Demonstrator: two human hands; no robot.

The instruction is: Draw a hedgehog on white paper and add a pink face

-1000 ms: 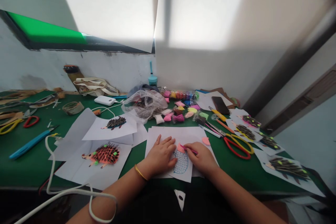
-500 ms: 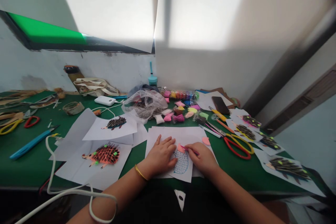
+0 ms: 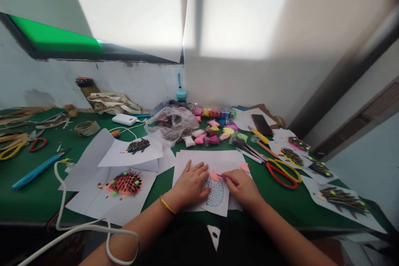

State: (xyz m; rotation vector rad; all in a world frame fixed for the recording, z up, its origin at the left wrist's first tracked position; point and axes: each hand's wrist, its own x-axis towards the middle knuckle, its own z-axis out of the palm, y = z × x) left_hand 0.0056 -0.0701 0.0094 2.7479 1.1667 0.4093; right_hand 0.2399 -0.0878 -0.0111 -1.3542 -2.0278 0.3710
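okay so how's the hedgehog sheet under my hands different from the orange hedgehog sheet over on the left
The sheet under the hands carries a blue printed outline with only a pink clay piece at its head; the orange hedgehog sheet is covered with dark spines and green dots. The left hand lies flat on the first, the right hand touches a pink tool to it; the second lies untouched. Both are white paper on the green table.

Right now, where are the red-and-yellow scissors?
In the head view, the red-and-yellow scissors lie on the green table, right of the right hand, between the white sheets and the hedgehog pictures.
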